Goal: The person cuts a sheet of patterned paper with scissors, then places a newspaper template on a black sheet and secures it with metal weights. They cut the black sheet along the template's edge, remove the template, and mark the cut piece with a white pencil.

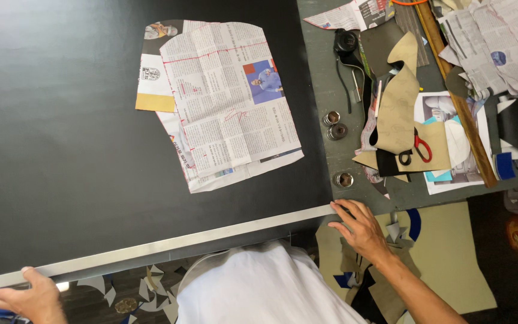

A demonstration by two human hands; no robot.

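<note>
Across the table lies a large black sheet, covering most of the top and reaching to the near edge. Along that near edge runs a long metal straightedge, slanting up toward the right. Left hand: fingers spread, laid flat on the straightedge's left end, pinching nothing. Right hand: fingers spread, tips pressed on the right end of the straightedge, at the sheet's corner. On the black sheet, well apart from both hands, rest newspaper pattern pieces, stacked and overlapping. Right of the sheet, on bare grey tabletop: tan cut-out shapes, red-handled scissors lying on them, loose newspaper. Three small round metal weights sit just beside the sheet's right edge. Offcuts lie scattered on the floor below.
</note>
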